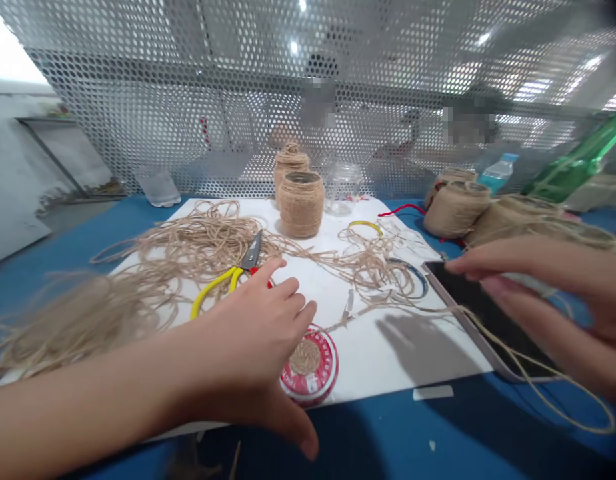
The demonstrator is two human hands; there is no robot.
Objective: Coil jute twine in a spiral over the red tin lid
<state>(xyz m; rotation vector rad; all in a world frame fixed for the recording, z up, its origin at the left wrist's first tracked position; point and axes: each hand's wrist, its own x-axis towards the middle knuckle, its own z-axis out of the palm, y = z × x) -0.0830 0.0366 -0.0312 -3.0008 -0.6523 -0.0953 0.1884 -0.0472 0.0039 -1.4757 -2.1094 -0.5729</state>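
a craft workshop, by its blue worktable (98, 220), perforated metal screen (228, 100), loose twine (203, 233), scissors (251, 258) and twine-wrapped jars (301, 205)

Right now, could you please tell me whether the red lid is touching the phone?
Apart. The head view shows white paper plainly between the red lid and the phone, partly in shadow.

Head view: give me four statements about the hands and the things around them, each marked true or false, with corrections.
1. The phone lies nearer the left hand. False: the phone is by the right hand.
2. The red disc has a coil of twine at its centre. True.
3. The scissors point their blades away from the person. True.
4. The clear jar stands left of the open twine-wrapped jar. False: the clear jar is to its right.
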